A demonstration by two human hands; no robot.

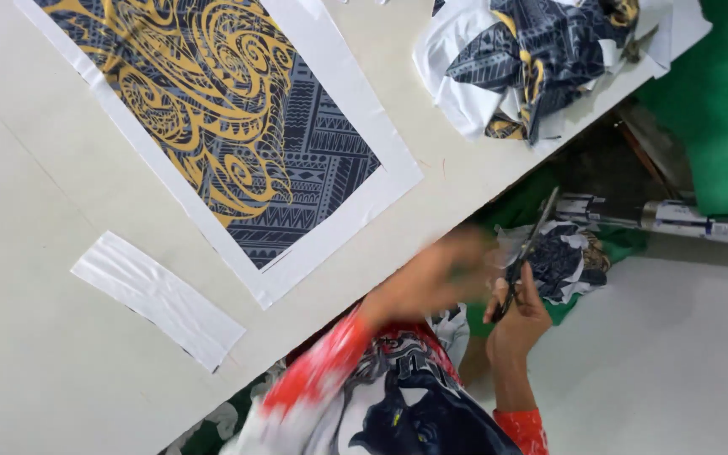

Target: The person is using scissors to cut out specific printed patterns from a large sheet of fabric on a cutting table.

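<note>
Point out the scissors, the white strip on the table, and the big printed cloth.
scissors (526,253): head view, on the blades.
white strip (157,299): head view, its middle.
printed cloth (238,126): head view, the yellow swirl pattern.

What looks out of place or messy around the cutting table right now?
A crumpled heap of printed fabric offcuts sits at the table edge, and another scrap lies below it. The right hand holds scissors off the table; the left hand is blurred.

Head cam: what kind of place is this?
Likely a fabric-cutting or garment workshop: a printed patterned panel lies on a large cutting table, crumpled offcuts sit at its edge, and the right hand holds scissors.
</note>
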